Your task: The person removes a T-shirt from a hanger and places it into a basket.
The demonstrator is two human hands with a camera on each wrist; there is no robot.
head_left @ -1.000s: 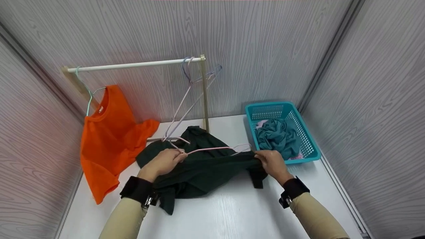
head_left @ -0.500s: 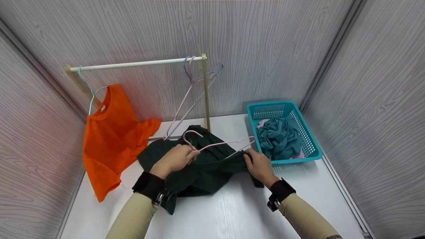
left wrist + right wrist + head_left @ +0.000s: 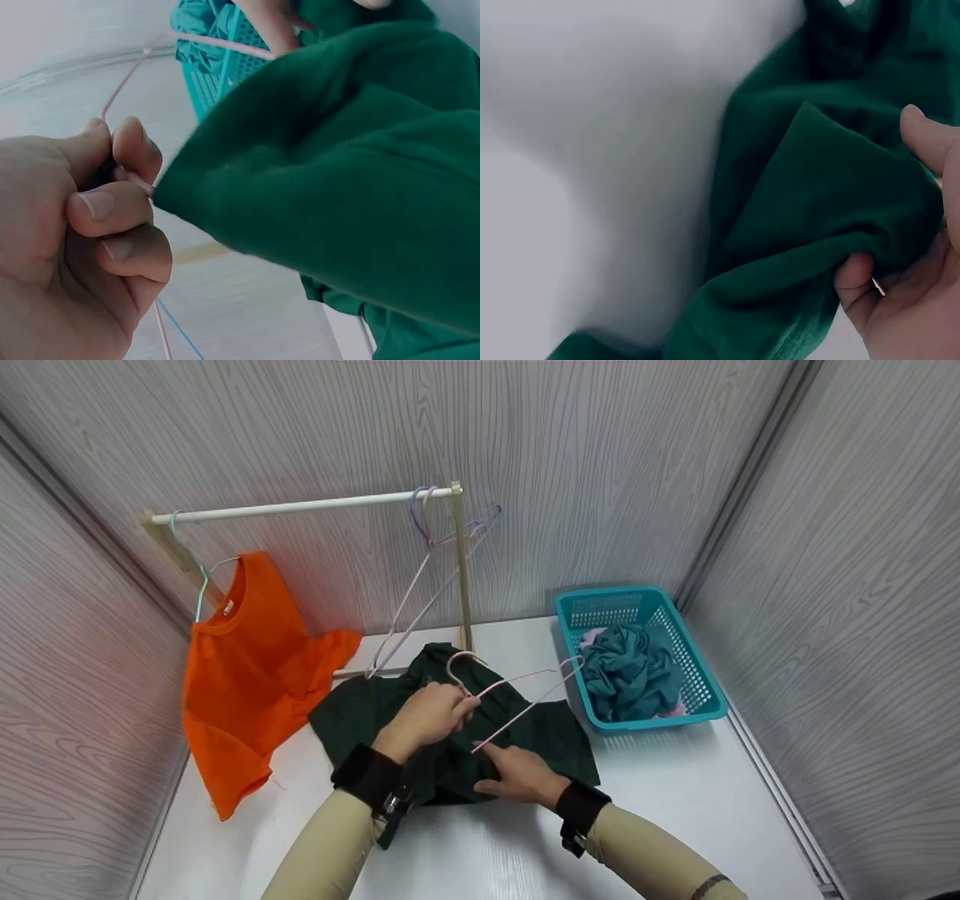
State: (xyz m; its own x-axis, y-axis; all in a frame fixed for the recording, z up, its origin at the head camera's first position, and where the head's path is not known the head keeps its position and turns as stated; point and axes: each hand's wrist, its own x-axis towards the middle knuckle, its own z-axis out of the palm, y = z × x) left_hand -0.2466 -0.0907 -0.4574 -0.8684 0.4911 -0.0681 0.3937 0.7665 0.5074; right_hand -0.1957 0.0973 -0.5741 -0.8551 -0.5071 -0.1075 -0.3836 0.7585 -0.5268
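My left hand [image 3: 431, 712] grips a pink wire hanger [image 3: 517, 679] at the neck under its hook; in the left wrist view the thumb and fingers pinch the wire. The hanger's right end sticks out over the shirt towards the basket. A dark green shirt [image 3: 559, 735] lies crumpled on the table below, and in the left wrist view its cloth [image 3: 322, 180] covers part of the hanger. My right hand [image 3: 521, 772] is at the shirt beside the hanger's lower bar. In the right wrist view, thumb and fingers [image 3: 855, 281] are spread apart with green cloth loosely between them.
A clothes rack [image 3: 300, 508] stands at the back left. An orange shirt [image 3: 247, 660] hangs on it from a mint hanger [image 3: 202, 577], and other hangers [image 3: 409, 600] hang at its right end. A teal basket [image 3: 701, 682] with teal and pink clothes stands at the right.
My left hand has moved right with the hanger, whose hook now stands clearer of the cloth. My right hand has let go of the shirt's right edge and moved left and down.
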